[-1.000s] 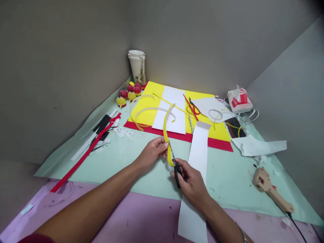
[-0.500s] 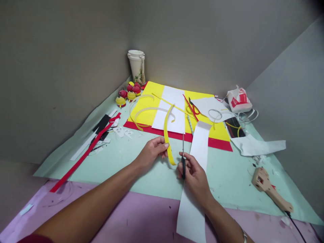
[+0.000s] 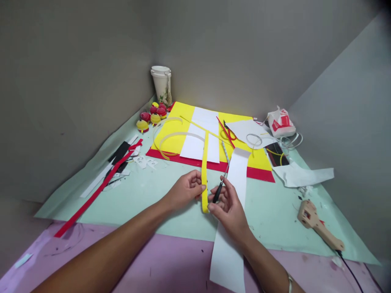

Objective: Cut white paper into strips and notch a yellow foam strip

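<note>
A yellow paper strip (image 3: 205,167), finely fringed along its lower part, stands upright between my hands. My left hand (image 3: 190,188) is closed on it, pinching it between thumb and fingers. In my right hand (image 3: 229,205) is a pair of black-handled scissors (image 3: 218,193), the blades pointing up and away from me. The right thumb tip meets the lower end of the strip, though I cannot tell whether it presses on it. Under my right hand runs a long white paper strip (image 3: 227,254).
A yellow, white and red paper sheet (image 3: 168,136) lies behind. Small red and yellow balls (image 3: 142,125) and a white cup (image 3: 161,83) stand at the back left. Red strips (image 3: 97,192) lie left; a glue gun (image 3: 319,228) and a tissue pack (image 3: 281,122) are right.
The yellow strip has swung more upright, its lower end nearer me. My right hand has turned, tilting the scissors, and its thumb has come to the strip's lower end. The view has shifted slightly.
</note>
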Motion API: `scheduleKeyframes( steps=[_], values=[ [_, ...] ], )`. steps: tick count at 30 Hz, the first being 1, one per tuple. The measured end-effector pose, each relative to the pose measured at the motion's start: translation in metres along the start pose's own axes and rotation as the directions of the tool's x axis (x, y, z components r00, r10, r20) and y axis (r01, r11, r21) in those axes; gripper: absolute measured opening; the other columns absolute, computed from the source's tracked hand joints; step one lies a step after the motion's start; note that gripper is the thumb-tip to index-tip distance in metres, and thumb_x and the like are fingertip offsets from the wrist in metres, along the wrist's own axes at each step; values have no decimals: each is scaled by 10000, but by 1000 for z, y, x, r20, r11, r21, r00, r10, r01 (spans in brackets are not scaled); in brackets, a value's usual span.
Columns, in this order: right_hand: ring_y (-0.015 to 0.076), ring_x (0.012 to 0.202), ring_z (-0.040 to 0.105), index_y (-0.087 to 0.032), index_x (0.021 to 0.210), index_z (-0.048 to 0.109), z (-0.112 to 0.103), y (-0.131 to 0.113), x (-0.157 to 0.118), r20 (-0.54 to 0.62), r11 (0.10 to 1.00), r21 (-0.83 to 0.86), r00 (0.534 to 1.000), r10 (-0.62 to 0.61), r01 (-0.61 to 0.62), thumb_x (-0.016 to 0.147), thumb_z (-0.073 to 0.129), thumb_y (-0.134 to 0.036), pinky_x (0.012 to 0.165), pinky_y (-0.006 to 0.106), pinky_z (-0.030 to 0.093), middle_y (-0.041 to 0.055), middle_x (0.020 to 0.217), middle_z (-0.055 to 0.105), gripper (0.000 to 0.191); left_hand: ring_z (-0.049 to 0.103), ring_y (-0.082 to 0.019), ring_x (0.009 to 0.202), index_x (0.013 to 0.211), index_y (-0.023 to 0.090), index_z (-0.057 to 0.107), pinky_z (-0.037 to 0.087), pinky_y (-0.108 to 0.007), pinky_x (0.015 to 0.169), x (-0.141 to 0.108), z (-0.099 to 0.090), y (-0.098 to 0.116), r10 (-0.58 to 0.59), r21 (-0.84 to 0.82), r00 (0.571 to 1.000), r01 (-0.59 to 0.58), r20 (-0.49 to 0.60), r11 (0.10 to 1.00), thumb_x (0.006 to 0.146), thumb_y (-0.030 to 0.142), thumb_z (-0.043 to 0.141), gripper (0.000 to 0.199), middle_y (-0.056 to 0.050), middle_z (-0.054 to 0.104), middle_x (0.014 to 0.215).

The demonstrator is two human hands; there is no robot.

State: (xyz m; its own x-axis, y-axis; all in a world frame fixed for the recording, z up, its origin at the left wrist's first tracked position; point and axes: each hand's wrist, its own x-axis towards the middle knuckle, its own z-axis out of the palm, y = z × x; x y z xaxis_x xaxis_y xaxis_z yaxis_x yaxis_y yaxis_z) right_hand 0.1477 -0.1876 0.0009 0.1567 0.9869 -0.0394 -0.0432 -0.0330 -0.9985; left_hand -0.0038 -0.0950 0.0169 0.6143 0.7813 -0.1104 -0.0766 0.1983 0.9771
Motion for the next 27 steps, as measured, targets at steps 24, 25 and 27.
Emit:
scheduleKeyframes(
  steps=[24,25,27],
  values=[
    [174,803,685,-257,1458,259,1,0,1,50,999,0,998,49,-49,720,758,-219,712,332,615,59,1087,586,892,593,-139,737,932,155,588,470,-272,681,0,2,-6,-5,44,999,3,39,999,691,275,755,317,-23,613,807],
    [170,798,687,-253,1461,260,1,-1,0,52,999,-9,997,49,-48,720,759,-222,719,332,615,56,1082,585,894,591,-136,729,928,156,584,467,-271,677,0,2,-7,-3,34,999,2,35,999,695,268,748,306,-20,612,801],
    [166,786,692,-252,1465,259,2,-2,0,56,998,-25,997,51,-49,717,762,-228,728,333,618,50,1079,584,902,584,-128,700,924,157,578,455,-261,649,-1,3,-6,-4,24,999,3,35,1000,705,262,729,286,-15,611,790]
  ],
)
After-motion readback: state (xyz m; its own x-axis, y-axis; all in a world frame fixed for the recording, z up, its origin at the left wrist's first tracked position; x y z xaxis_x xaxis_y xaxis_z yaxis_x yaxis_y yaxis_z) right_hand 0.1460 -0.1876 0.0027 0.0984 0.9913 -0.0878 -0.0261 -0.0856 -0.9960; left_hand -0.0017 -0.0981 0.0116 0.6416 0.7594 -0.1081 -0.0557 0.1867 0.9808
